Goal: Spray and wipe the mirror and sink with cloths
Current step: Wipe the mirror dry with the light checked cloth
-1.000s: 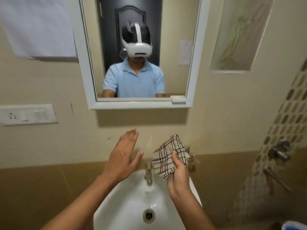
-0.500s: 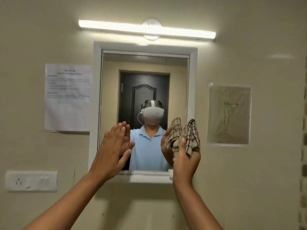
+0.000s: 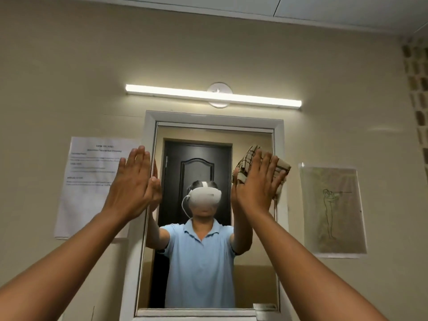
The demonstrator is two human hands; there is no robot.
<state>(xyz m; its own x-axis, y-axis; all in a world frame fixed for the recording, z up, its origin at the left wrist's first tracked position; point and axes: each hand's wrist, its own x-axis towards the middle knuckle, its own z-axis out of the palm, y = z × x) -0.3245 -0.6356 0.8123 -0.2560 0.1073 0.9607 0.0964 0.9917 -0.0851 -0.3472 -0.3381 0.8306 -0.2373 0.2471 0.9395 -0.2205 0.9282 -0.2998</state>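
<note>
Right hand point(image 3: 257, 184) flat, pressing checked cloth point(image 3: 281, 169) against mirror point(image 3: 208, 262) upper right; left hand point(image 3: 134, 181) spread wide, empty, at frame's left edge.

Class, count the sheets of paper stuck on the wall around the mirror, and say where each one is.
2. A printed notice is left of the mirror, partly behind the left hand. A drawing is right of the mirror. None hidden, as far as shown.
</note>
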